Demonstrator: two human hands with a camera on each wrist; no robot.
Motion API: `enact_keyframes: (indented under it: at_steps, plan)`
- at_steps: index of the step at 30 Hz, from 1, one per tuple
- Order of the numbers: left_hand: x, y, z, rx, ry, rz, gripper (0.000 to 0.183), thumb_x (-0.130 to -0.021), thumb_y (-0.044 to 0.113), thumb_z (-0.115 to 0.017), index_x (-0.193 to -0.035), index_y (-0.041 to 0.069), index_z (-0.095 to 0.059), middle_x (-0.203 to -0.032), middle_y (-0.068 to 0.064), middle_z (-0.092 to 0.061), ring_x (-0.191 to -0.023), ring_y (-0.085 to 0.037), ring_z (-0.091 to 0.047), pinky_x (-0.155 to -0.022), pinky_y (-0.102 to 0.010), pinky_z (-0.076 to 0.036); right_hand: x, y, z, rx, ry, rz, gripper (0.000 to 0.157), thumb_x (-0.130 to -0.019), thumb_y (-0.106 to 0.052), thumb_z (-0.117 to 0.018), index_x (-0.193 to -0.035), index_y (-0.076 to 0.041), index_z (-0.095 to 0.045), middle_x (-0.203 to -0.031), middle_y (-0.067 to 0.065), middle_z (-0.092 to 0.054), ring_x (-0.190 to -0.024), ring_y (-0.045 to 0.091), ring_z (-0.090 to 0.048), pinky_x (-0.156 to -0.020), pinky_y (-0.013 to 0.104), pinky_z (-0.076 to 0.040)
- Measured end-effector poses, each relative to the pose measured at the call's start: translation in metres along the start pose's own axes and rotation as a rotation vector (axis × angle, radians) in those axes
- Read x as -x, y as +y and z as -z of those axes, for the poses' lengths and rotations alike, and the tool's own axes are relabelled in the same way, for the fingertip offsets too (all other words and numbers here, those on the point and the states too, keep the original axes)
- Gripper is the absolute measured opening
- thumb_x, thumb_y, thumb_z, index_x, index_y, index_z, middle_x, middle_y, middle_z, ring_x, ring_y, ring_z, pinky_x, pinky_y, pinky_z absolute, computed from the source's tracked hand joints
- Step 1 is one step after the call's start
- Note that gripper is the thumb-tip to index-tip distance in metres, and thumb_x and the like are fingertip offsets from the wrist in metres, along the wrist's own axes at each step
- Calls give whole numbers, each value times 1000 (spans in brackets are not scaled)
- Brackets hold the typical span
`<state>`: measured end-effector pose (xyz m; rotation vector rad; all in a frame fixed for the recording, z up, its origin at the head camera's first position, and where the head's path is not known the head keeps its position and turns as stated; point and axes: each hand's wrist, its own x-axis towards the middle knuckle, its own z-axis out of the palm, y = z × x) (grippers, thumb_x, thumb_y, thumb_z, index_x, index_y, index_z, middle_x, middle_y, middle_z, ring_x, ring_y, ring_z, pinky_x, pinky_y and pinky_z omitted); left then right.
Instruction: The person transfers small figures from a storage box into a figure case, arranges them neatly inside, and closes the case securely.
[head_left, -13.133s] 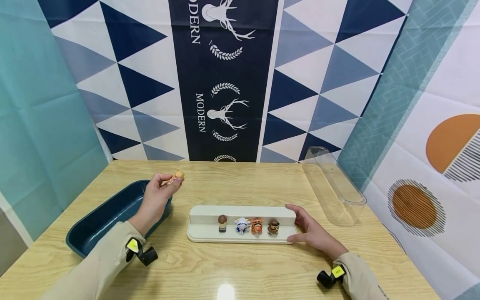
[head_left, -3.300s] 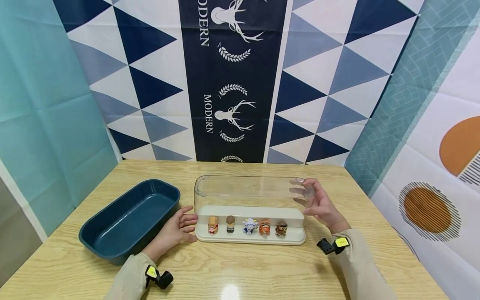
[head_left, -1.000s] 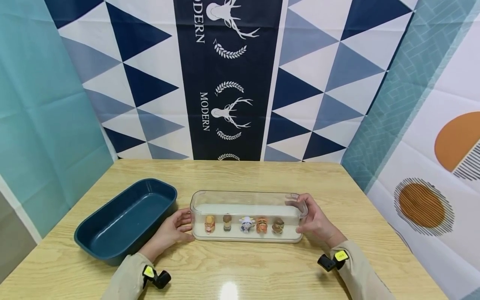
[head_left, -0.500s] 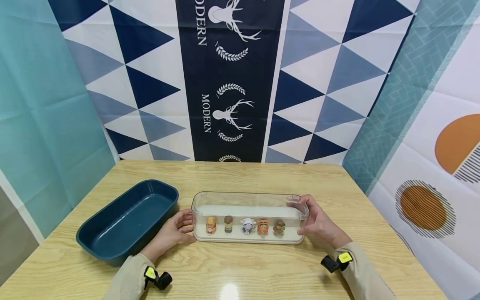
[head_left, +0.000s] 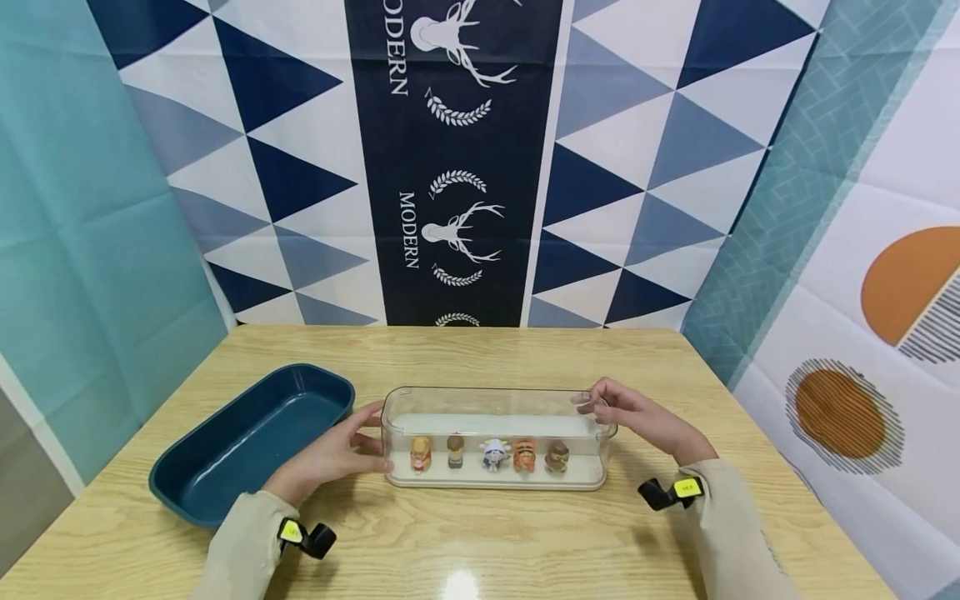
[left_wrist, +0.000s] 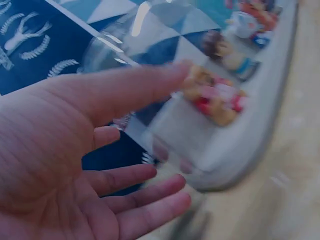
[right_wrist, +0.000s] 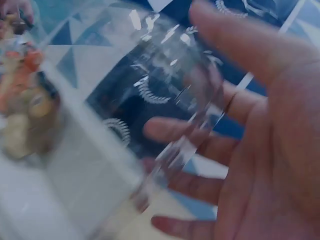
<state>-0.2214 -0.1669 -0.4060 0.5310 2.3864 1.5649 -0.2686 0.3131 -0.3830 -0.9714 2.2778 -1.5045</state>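
A clear cover (head_left: 487, 402) stands over the white stepped base (head_left: 517, 478) in mid-table. Several small figurines stand in a row inside, among them an orange-haired one (head_left: 421, 454), a brown-haired one (head_left: 455, 451), a white-and-blue one (head_left: 495, 454), an orange striped one (head_left: 524, 455) and a brown one (head_left: 557, 457). My left hand (head_left: 333, 454) is at the left end of the case, its fingers fairly straight and spread. At the upper right corner of the cover is my right hand (head_left: 641, 417), its fingers loosely spread; exact contact is unclear in the blurred right wrist view.
A dark blue basin (head_left: 247, 442) stands left of the case, close to my left forearm. The wooden table (head_left: 480, 542) backs onto a patterned wall cloth (head_left: 457, 167), with more cloth at both sides.
The left hand earlier held a figurine, which joined the row. The right hand brought the cover from the back right and lowered it over the base. Now its fingers have loosened and risen.
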Motion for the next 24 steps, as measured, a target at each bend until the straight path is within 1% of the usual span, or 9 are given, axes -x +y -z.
enact_keyframes:
  at_steps: [3,6,10,13,15,17,19,21,24]
  plan:
    - [-5,13,9,-81,-5,3,84,-89,22,-77,-154,1,-29,-145,-26,-42,-121,-40,-54,-91,-45,-52,-11,-10,0,83,27,-67,18,-106,-15,-47,-96,1,-47,-126,29,-55,-120,22,-56,-93,34,-48]
    - [-12,25,16,-134,-42,-16,76,-92,27,-73,-152,0,-35,-148,-25,-40,-125,-42,-51,-94,-48,-50,-20,-22,-3,193,75,-100,21,-104,-16,-53,-88,-4,-47,-104,18,-60,-104,19,-58,-86,30,-47]
    - [-17,38,23,-173,-68,-62,64,-97,28,-66,-148,-1,-41,-149,-25,-39,-127,-44,-49,-97,-53,-47,-28,-38,-12,364,147,-128,22,-101,-19,-59,-84,-9,-49,-83,3,-51,-79,18,-51,-72,33,-42]
    - [-21,48,22,-228,-34,-90,56,-99,29,-64,-143,-1,-48,-146,-23,-46,-126,-43,-49,-99,-56,-45,-32,-50,-22,507,196,-151,22,-100,-19,-61,-83,-12,-50,-77,0,-47,-70,17,-46,-66,34,-39]
    - [-24,55,18,-301,10,-103,53,-98,31,-64,-140,0,-52,-142,-21,-50,-126,-42,-50,-99,-58,-43,-33,-56,-29,617,233,-151,21,-98,-18,-63,-83,-12,-51,-75,0,-49,-65,17,-44,-62,34,-39]
    - [-28,63,12,-396,67,-110,51,-97,31,-65,-137,2,-55,-140,-19,-53,-126,-42,-49,-100,-58,-42,-35,-61,-37,756,285,-145,19,-96,-18,-66,-84,-11,-53,-75,1,-52,-66,20,-46,-62,37,-40]
    - [-31,70,3,-515,139,-109,48,-97,30,-66,-135,3,-58,-138,-18,-55,-127,-42,-48,-101,-61,-40,-37,-64,-44,895,346,-137,18,-95,-21,-68,-86,-10,-56,-80,3,-56,-73,28,-53,-65,43,-43]
    - [-34,74,-6,-633,215,-109,46,-96,30,-67,-134,5,-60,-138,-18,-56,-129,-42,-47,-103,-64,-36,-39,-64,-51,1019,419,-123,19,-93,-24,-71,-90,-9,-58,-89,8,-61,-89,37,-56,-75,53,-45]
    - [-38,77,-20,-787,338,-126,45,-94,30,-69,-133,8,-61,-139,-18,-54,-133,-43,-41,-103,-73,-26,-44,-60,-58,1132,517,-100,25,-91,-28,-73,-96,-7,-61,-107,17,-61,-116,47,-49,-93,66,-37]
